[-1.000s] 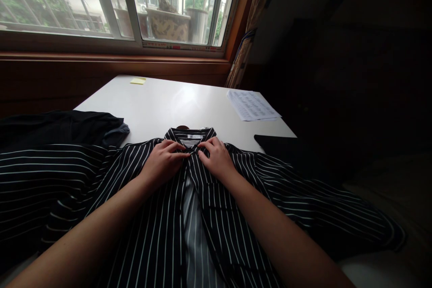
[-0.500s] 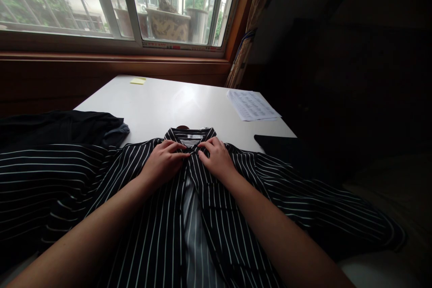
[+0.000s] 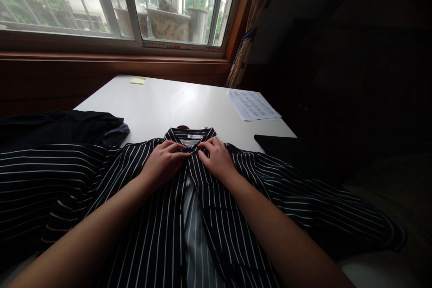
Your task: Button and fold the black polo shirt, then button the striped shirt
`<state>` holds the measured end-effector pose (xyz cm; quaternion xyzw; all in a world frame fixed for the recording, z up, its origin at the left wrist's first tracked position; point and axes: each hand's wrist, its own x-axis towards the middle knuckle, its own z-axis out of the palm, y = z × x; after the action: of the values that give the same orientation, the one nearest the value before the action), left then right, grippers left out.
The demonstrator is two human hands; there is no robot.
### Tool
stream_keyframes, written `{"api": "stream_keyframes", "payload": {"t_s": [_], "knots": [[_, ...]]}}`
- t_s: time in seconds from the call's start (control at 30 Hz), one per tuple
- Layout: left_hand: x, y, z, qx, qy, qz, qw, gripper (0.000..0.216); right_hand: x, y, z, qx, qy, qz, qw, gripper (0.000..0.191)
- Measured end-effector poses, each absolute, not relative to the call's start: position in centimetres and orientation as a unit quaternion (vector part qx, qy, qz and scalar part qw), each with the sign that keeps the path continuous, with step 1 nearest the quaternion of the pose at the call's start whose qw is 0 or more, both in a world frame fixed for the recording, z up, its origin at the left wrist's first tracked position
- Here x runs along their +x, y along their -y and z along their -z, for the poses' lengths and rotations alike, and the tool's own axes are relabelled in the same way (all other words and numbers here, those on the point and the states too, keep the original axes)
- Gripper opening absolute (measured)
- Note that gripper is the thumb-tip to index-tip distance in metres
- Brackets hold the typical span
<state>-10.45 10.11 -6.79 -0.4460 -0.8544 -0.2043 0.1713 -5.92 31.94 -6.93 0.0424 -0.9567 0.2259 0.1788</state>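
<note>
A black shirt with white stripes lies spread face up across the white table, its sleeves stretched out to both sides. The collar points away from me, with a pale label inside the neck. Just below the collar, my left hand pinches the left front edge at the top of the opening. My right hand pinches the other front edge close beside it, fingertips nearly meeting. Lower down the two front panels lie apart, showing the greyish inside of the back. Any button between the fingertips is too small to make out.
Dark folded clothing lies at the left. On the white table are a yellow sticky note and printed sheets. A dark flat item sits at the right edge. Behind stands a window with a curtain.
</note>
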Motion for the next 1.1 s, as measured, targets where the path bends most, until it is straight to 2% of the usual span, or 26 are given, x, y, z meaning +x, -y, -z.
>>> {"api": "stream_keyframes", "payload": {"t_s": [0.4,0.8,1.1], "knots": [[-10.31,-10.15,6.64,-0.433,0.86,0.22,0.157,0.031,-5.93,-31.93,6.99,0.041,0.957,-0.226,0.177,0.021],[-10.74,-10.06,6.16,-0.344,0.873,0.335,0.084,0.021,-5.92,-31.91,6.92,0.04,0.958,-0.225,0.172,0.022],[-10.73,-10.27,6.56,-0.338,0.889,0.297,0.088,0.022,-5.91,-31.87,6.84,0.043,0.959,-0.221,0.17,0.023]]}}
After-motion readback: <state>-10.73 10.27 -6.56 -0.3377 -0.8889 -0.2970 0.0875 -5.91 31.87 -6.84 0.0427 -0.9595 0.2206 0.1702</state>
